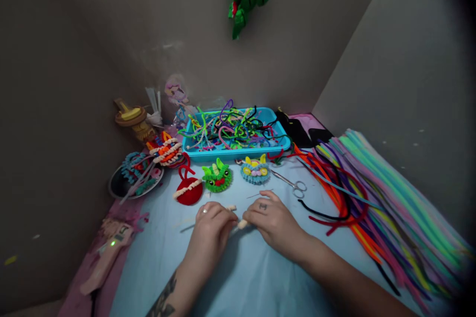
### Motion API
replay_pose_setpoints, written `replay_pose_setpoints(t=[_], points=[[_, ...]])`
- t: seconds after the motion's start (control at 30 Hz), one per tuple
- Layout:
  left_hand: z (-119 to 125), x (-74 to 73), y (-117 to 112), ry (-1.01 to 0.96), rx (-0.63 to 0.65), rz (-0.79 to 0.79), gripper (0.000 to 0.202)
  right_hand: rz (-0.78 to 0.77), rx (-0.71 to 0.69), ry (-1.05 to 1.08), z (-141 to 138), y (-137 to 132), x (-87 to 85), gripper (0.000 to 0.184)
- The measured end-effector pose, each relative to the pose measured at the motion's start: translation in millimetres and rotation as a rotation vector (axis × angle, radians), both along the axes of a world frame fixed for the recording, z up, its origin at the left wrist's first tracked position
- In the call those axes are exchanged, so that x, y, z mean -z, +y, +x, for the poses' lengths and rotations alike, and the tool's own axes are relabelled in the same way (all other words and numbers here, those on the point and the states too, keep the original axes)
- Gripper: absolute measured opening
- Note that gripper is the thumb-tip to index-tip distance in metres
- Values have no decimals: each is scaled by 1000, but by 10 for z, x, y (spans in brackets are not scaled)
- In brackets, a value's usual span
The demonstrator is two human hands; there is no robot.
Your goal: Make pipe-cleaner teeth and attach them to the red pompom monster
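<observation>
My left hand (211, 225) and my right hand (273, 220) rest close together on the light blue cloth (238, 277), fingers curled. Both pinch a short cream pipe cleaner (241, 224) that runs between them. A second cream piece (231, 207) lies just above my left fingers. A little farther away lie a green pipe-cleaner face (217, 177), a blue and yellow one (255, 170) and a red one with a cream stripe (189, 191).
Small scissors (292, 184) lie right of the blue face. A blue tray (234, 151) of tangled pipe cleaners stands at the back. A big fan of straight pipe cleaners (386, 193) fills the right side. A glue gun (107, 252) lies left, past a dish (128, 183).
</observation>
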State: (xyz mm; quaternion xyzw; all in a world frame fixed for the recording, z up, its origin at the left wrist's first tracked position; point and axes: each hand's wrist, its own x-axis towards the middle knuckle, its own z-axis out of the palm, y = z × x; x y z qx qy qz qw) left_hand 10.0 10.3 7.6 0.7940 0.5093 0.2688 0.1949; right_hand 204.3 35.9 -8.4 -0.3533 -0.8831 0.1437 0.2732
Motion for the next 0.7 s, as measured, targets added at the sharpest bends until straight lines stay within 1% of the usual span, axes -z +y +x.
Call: replay_pose_setpoints(t=[0.07,0.2,0.3,0.4,0.5,0.6,0.7], points=[[-20,-36,-1,-95,16,-100,15,-49,-48,66,29,6,-37,33],[-26,-142,-26,-273,44,-305,17,-243,-145,220,68,12,-122,27],[-7,-203,-52,-382,52,-394,18,-392,-182,362,55,-7,-153,24],[8,-229,-65,-473,68,-467,20,-566,-156,515,6,-50,-146,24],[10,-227,-63,-555,63,-519,24,-723,-131,621,-47,-91,-128,30],[10,-203,-52,-621,-41,-545,24,-794,-38,648,-81,-107,-123,28],[22,-174,-41,-653,-166,-513,22,-847,73,665,-102,-110,-129,22]])
